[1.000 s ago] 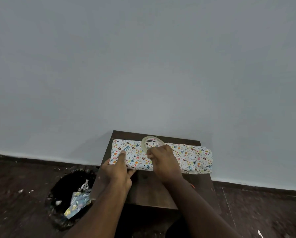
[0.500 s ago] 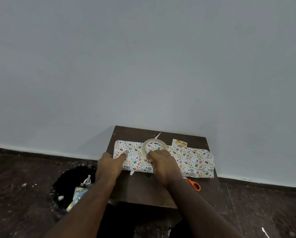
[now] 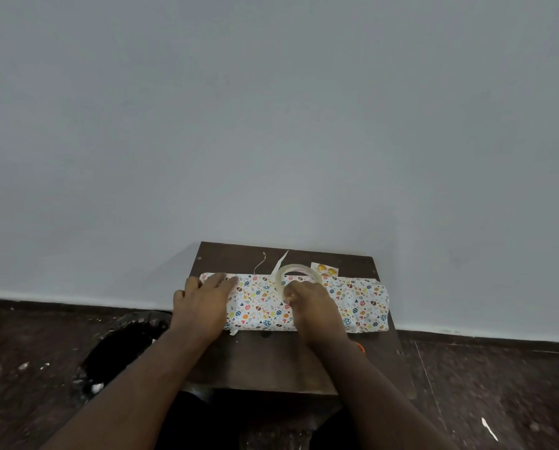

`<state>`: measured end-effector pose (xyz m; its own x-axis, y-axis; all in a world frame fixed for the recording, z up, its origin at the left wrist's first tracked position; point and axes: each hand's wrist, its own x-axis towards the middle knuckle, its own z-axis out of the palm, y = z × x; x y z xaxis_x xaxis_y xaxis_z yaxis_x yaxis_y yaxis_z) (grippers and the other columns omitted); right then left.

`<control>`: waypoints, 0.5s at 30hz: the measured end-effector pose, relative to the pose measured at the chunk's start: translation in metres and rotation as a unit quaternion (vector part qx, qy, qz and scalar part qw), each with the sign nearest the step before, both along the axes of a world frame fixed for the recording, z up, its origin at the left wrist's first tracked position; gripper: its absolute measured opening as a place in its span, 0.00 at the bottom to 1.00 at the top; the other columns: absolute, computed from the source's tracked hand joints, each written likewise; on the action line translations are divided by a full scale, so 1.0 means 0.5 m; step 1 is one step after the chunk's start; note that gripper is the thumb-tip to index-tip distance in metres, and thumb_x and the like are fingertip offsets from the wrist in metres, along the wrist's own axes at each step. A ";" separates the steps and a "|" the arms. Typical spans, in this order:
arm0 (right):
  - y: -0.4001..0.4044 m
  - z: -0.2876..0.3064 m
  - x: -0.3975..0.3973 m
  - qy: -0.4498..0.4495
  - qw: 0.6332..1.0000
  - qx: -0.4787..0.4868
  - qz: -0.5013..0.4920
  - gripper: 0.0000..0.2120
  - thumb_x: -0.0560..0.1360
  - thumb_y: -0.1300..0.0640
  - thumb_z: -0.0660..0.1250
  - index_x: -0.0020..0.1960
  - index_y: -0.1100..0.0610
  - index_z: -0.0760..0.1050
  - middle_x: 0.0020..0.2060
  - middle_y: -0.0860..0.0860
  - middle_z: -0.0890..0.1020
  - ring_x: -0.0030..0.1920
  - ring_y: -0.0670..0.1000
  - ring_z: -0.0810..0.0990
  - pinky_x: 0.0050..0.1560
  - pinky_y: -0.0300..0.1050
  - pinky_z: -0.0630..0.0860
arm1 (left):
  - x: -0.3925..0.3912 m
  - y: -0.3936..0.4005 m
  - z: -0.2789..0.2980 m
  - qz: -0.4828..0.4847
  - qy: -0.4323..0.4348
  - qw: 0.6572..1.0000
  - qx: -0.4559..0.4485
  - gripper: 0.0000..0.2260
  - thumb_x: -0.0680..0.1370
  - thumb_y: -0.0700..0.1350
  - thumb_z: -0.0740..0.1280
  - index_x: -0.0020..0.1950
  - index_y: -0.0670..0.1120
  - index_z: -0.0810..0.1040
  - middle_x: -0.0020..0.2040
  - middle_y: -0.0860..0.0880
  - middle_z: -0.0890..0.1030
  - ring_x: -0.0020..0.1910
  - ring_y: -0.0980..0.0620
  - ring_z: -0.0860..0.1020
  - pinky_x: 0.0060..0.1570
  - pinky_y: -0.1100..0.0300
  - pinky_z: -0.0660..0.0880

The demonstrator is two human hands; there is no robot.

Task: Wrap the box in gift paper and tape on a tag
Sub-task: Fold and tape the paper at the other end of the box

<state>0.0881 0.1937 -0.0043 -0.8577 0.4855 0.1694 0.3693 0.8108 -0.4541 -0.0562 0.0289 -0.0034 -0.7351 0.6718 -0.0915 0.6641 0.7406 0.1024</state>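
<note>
The left hand (image 3: 203, 303) has slid flat onto the wrapped box (image 3: 304, 303), which lies across the small table (image 3: 271, 358); the right hand (image 3: 307, 306) still pinches the tape roll (image 3: 299, 277); the tag (image 3: 325, 270), newly visible behind, awaits taping

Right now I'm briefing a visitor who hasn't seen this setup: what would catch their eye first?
The wrapped box in bright patterned paper, lying across the dark table against the wall. The left hand presses flat on its left end, while the right hand holds a tape roll upright on its middle. Left of the table, a black bin stands on the floor.
</note>
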 end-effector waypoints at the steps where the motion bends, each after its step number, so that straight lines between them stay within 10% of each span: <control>1: 0.006 -0.002 0.003 0.018 1.000 -0.008 -0.011 0.06 0.78 0.63 0.65 0.51 0.55 0.79 0.45 0.52 0.82 0.47 0.54 0.77 0.43 0.51 0.76 | -0.002 0.002 -0.002 -0.011 0.003 1.000 -0.002 0.33 0.81 0.42 0.62 0.82 0.61 0.54 0.81 0.57 0.58 0.72 0.44 0.62 0.68 0.47 0.66; 11: 0.003 0.014 0.005 0.056 0.997 -0.044 -0.031 0.06 0.78 0.64 0.67 0.50 0.56 0.81 0.45 0.52 0.84 0.46 0.51 0.76 0.43 0.49 0.74 | -0.014 0.014 -0.013 -0.059 -0.027 0.997 0.034 0.31 0.77 0.39 0.67 0.77 0.58 0.66 0.74 0.55 0.67 0.68 0.45 0.66 0.62 0.48 0.75; 15: -0.024 0.026 0.000 0.006 0.997 -0.062 -0.048 0.07 0.80 0.58 0.65 0.54 0.49 0.79 0.54 0.47 0.82 0.62 0.52 0.72 0.59 0.51 0.71 | -0.006 0.014 -0.025 -0.053 -0.048 0.990 0.119 0.31 0.73 0.32 0.67 0.74 0.52 0.73 0.70 0.49 0.69 0.65 0.44 0.70 0.60 0.50 0.76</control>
<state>0.0880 0.1818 0.0089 -0.8044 0.5834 0.1118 0.4371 0.7088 -0.5537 -0.0591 0.0361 -0.0160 -0.6548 0.7557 0.0126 0.7155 0.6144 0.3325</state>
